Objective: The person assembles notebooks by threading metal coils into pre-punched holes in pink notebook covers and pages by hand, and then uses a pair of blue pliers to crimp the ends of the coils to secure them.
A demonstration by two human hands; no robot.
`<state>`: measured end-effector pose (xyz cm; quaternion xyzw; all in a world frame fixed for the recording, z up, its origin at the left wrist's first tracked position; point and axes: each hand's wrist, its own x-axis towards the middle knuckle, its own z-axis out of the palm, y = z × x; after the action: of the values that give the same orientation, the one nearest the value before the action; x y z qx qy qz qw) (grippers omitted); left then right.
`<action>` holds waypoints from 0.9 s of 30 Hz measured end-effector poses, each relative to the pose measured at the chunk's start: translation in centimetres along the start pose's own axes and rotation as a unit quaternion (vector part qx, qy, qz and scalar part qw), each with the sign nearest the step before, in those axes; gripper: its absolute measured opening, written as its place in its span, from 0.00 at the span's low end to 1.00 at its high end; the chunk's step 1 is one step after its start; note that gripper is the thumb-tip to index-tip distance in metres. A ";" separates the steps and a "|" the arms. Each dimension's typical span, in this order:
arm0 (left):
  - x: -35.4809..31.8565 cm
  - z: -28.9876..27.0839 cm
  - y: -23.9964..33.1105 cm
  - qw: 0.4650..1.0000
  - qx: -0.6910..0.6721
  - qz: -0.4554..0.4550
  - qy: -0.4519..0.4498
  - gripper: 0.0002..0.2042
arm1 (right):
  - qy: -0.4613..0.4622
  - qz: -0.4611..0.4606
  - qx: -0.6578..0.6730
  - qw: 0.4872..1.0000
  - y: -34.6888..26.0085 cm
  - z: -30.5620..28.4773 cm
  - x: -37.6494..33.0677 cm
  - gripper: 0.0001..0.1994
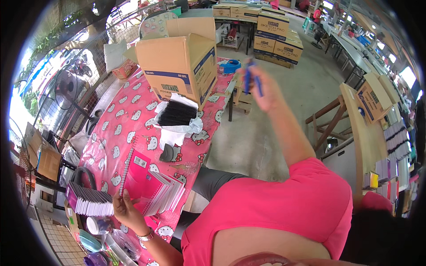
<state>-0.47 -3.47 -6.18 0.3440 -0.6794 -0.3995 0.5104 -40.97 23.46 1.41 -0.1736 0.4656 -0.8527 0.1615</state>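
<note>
Bright pink cloth, our own shirt (275, 204), lies nearest the camera, filling the view around five o'clock. Taking twelve as the top of the view, our left hand (127, 208) rests low at about seven to eight o'clock, over a table (100, 146) with a pink, cat-patterned cover. Its thumb and fingertips are pinched together on the lower end of a pink spiral notebook (138, 177).

From those fingertips the notebook reaches away toward one o'clock. Its long axis follows the coiled spine on its left side, running from just past six up to just past twelve. Our left hand is the nearer one, in contact; our right hand (266, 91) is raised out past the table's edge, toward two o'clock, well apart, with the notebook lying at about eight o'clock from it.

The right fingers are curled around a blue-handled tool (254, 82), which looks like pliers. Its two handles stand slightly apart; motion blurs the tip, so we cannot tell whether that is open.

At three o'clock from the left fingertips, just beside the notebook, we have a fanned pile of pink-covered notebooks (165, 193); at nine, a row of purple-covered notebooks (91, 204); at one, farther off, black coils (177, 115) in white wrapping.
</note>
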 end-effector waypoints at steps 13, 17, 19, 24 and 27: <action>-1.7 2.1 0.1 0.998 0.016 0.045 0.037 0.04 | -0.492 -0.283 -0.287 0.772 13.7 17.8 -10.5 0.30; -1.8 2.3 -0.8 0.996 0.008 0.082 0.036 0.02 | -0.500 -0.333 -0.294 0.743 14.9 19.9 -12.0 0.30; -1.9 2.2 -0.9 0.995 0.030 0.087 0.043 0.05 | -0.493 -0.355 -0.320 0.727 15.4 20.1 -12.4 0.30; -2.3 2.3 -1.0 0.996 0.015 0.066 0.052 0.06 | -0.491 -0.370 -0.351 0.706 15.2 20.0 -12.6 0.31; -2.1 2.1 -1.3 0.993 0.038 0.097 0.048 0.06 | -0.490 -0.385 -0.354 0.697 14.9 20.0 -12.8 0.30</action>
<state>-1.93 -1.82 -8.50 0.3142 -0.6987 -0.3049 0.5657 -18.97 6.65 -3.02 -0.7754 0.4803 -0.4071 -0.0487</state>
